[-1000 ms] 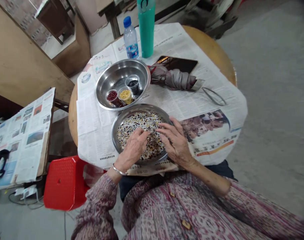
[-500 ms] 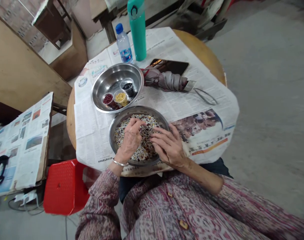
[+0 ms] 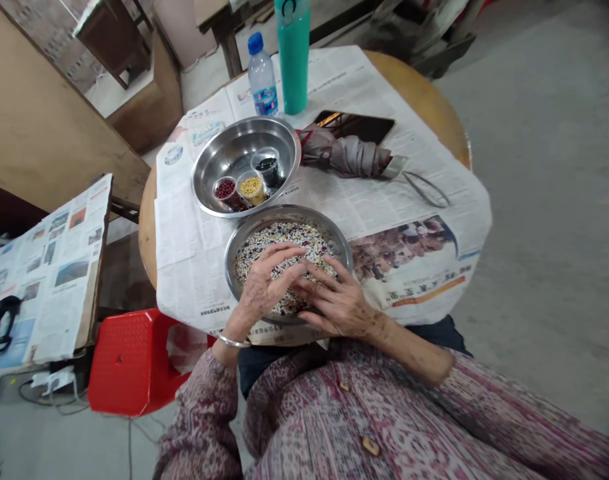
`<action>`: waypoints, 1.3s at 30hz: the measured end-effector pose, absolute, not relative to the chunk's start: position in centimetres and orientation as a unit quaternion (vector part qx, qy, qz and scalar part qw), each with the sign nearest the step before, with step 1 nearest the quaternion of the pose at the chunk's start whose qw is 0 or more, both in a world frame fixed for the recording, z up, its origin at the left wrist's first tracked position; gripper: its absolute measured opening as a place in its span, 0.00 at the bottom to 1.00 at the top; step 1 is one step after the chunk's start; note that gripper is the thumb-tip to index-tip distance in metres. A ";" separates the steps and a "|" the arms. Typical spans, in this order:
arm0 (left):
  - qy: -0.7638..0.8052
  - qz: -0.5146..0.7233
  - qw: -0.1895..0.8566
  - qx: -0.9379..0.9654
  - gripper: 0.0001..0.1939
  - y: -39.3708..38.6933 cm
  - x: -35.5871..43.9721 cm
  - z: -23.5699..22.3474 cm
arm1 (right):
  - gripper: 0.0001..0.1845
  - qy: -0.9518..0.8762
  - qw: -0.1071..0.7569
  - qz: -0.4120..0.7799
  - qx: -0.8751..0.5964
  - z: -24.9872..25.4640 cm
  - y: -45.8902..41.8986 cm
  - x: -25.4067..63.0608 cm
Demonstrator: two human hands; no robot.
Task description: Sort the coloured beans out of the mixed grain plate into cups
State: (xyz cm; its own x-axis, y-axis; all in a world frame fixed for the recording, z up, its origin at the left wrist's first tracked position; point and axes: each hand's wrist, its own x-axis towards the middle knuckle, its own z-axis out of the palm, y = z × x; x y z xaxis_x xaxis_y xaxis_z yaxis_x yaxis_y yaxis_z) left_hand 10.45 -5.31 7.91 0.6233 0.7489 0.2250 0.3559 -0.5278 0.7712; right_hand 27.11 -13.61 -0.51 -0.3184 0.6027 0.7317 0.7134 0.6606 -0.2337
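A steel bowl [image 3: 341,245] on the near side of the round table holds a mix of white, black, yellow and dark red grains and beans [image 3: 289,239]. Over its near half is my left hand [image 3: 270,283], a bracelet on the wrist, fingers stretched out toward the right. My right hand [image 3: 340,303] reaches in from the other side with its fingers spread. The fingertips of both hands meet or overlap above the mix. Whether they touch the grains there cannot be made out. No held thing shows in either hand.
Behind stands a second steel bowl [image 3: 209,163] with cups of red beans [image 3: 225,187], yellow beans [image 3: 251,185] and black beans [image 3: 267,164]. A water bottle [image 3: 262,80], green bottle [image 3: 293,63], phone [image 3: 371,127] and folded umbrella [image 3: 349,153] lie beyond. A red stool [image 3: 127,360] is left.
My left hand's fingers have straightened and moved toward the right hand. The hands are now closer together, lower over the bowl. The whole view has shifted slightly.
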 end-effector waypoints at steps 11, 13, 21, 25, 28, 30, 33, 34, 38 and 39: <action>0.343 0.213 0.303 0.863 0.06 -4.7 12.7 7.4 | 0.14 -0.814 0.402 -0.060 -0.416 -0.6 -13.4 27.1; 0.378 0.252 0.258 0.853 0.07 -4.4 12.3 6.9 | 0.13 -0.807 0.418 -0.077 -0.410 -0.4 -13.3 27.1; 0.454 0.259 0.048 0.851 0.24 -7.2 8.2 4.2 | 0.10 -0.783 0.437 -0.025 -0.442 1.6 -13.3 27.2; 0.488 0.287 0.027 0.824 0.24 -9.3 7.6 3.7 | 0.22 -0.771 0.451 0.038 -0.448 2.3 -13.3 27.0; 0.511 0.289 0.007 0.809 0.24 -9.8 7.8 3.5 | 0.23 -0.757 0.491 0.094 -0.421 2.6 -13.0 26.6; 0.521 0.277 0.001 0.808 0.25 -9.8 8.0 3.4 | 0.24 -0.742 0.510 0.121 -0.419 2.8 -12.9 26.5; 0.538 0.273 0.002 0.798 0.27 -9.8 8.2 3.1 | 0.26 -0.720 0.520 0.158 -0.432 3.4 -12.9 26.4; 0.542 0.275 0.002 0.794 0.27 -9.8 8.2 3.0 | 0.26 -0.715 0.522 0.167 -0.435 3.6 -12.9 26.3; 0.555 0.279 -0.005 0.784 0.27 -9.9 8.2 2.6 | 0.27 -0.697 0.541 0.165 -0.441 3.7 -13.1 25.9; 0.558 0.278 -0.006 0.782 0.26 -9.9 8.2 2.5 | 0.26 -0.690 0.545 0.165 -0.446 3.6 -13.1 25.7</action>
State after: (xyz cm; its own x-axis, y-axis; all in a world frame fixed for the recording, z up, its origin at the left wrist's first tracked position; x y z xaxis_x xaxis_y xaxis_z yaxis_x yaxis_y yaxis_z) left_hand 8.23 -9.90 2.47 0.2221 0.8693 0.4415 0.8763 -0.3765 0.3006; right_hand 25.75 -13.14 3.63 -0.0075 0.7955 0.6059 0.4358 0.5480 -0.7140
